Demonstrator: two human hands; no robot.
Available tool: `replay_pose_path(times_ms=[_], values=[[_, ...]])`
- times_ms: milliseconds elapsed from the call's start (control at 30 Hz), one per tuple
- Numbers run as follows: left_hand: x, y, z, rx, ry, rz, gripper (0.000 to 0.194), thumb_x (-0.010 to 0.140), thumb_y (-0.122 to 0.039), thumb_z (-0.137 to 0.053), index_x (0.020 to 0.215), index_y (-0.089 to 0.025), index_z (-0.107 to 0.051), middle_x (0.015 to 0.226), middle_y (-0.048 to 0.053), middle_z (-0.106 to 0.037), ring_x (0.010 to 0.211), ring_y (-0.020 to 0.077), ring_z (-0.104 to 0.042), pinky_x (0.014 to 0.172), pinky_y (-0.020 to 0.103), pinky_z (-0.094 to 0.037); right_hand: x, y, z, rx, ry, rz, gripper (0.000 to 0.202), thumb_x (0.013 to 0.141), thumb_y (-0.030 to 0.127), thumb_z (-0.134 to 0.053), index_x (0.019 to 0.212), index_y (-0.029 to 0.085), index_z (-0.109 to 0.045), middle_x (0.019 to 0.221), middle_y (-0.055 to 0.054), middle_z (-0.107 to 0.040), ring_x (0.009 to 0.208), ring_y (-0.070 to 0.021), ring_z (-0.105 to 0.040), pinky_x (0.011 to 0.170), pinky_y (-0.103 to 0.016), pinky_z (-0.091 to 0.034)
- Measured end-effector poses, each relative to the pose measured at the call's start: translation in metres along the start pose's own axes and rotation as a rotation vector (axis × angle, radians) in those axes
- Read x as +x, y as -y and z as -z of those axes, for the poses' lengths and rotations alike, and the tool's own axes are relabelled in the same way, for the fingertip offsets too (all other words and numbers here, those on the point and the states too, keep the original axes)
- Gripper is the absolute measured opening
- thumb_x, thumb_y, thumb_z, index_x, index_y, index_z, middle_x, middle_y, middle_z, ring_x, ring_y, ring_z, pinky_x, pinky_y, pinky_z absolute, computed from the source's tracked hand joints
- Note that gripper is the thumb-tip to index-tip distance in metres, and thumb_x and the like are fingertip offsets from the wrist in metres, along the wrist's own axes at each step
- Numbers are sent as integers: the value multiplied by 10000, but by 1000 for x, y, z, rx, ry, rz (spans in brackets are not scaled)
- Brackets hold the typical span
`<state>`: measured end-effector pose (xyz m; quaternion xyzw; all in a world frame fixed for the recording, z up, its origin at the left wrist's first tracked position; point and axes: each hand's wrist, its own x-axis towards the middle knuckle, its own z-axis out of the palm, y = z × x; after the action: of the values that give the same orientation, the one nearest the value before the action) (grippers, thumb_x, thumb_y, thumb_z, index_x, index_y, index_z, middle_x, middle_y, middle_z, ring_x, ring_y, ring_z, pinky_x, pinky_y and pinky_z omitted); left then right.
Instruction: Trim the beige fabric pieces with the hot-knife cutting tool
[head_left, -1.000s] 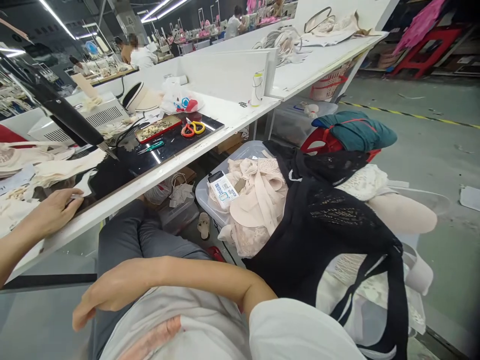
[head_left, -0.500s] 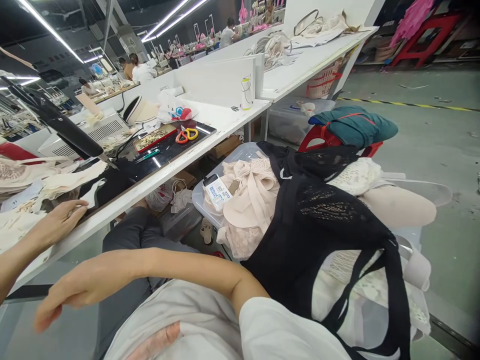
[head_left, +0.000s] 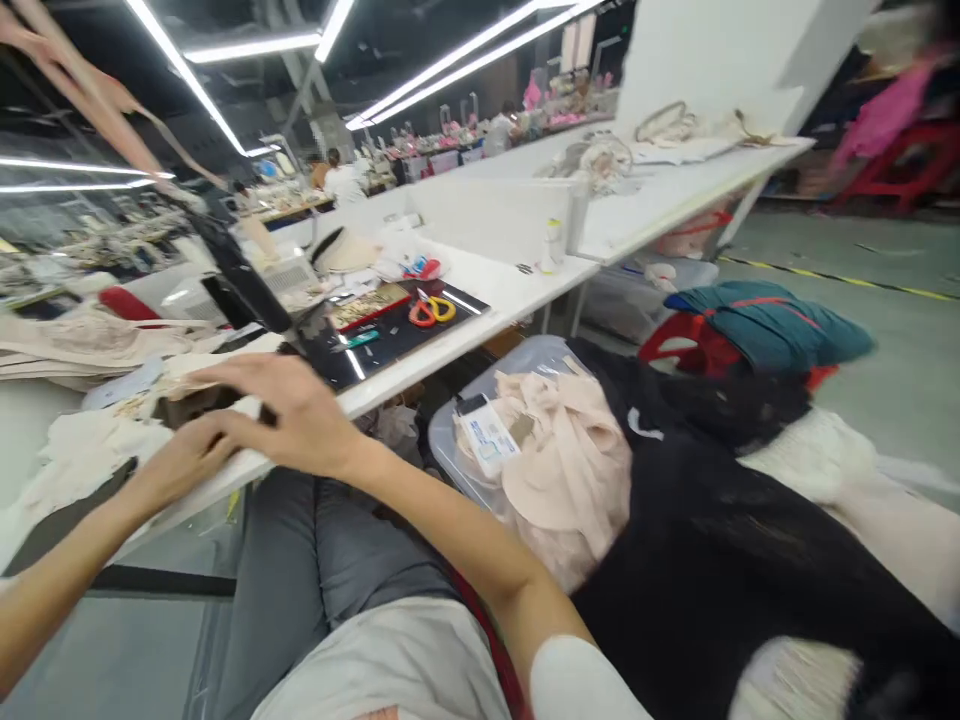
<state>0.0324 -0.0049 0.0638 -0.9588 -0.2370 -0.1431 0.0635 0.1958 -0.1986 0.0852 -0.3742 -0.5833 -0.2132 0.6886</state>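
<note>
At the front edge of the white table (head_left: 420,368), my left hand (head_left: 184,460) has its fingers pressed together on something I cannot make out. Right beside it is my right hand (head_left: 289,415), its fingers curved and apart over dark and cream fabric; its fingertips are blurred, and whether it holds anything is unclear. Cream fabric pieces (head_left: 97,440) lie to the left of both hands. A black machine arm (head_left: 240,275) slants down behind them. Scissors with red and yellow handles (head_left: 433,309) and a red tray of small parts (head_left: 369,306) rest on the black plate.
A clear bin (head_left: 465,470) with beige garments and a white labelled item (head_left: 489,438) stands right of my legs. Black garments (head_left: 697,540) lie over its right side. Behind are a red stool with teal fabric (head_left: 780,325) and a white bottle (head_left: 553,248).
My right hand has moved up from below the table edge to beside my left hand. The view has shifted, so the table and bin appear lower and further right.
</note>
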Motion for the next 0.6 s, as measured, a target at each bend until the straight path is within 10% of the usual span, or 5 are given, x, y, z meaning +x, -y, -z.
replay_pose_path(times_ms=[67,233,600], values=[[-5,15,-1,-70,74,-58,536,1019,-588,-375,1103,-172,-702,1174,55,-775,1103,238,-695,1034,351,-537,4,-8,11,-59,-55,-11,305,1051,330,-544,1272,154,-660,1269,-75,-762,1238,-176,-693,1088,-380,-573],[-18,32,-13,-162,67,-76,413,1040,-453,-452,1218,-173,-698,1298,121,-730,1230,267,-665,1113,388,-509,17,-55,22,-180,-207,-255,619,880,432,-788,1424,245,-560,1382,-137,-649,1286,-320,-612,1092,-556,-507],[-29,23,-24,-289,-22,-232,211,1016,-257,-664,1214,-184,-670,1253,93,-712,1173,235,-659,1050,339,-518,44,-143,-22,-6,107,-640,1265,645,647,-900,1645,331,-193,1670,-148,-358,1520,-370,-393,1222,-629,-345]])
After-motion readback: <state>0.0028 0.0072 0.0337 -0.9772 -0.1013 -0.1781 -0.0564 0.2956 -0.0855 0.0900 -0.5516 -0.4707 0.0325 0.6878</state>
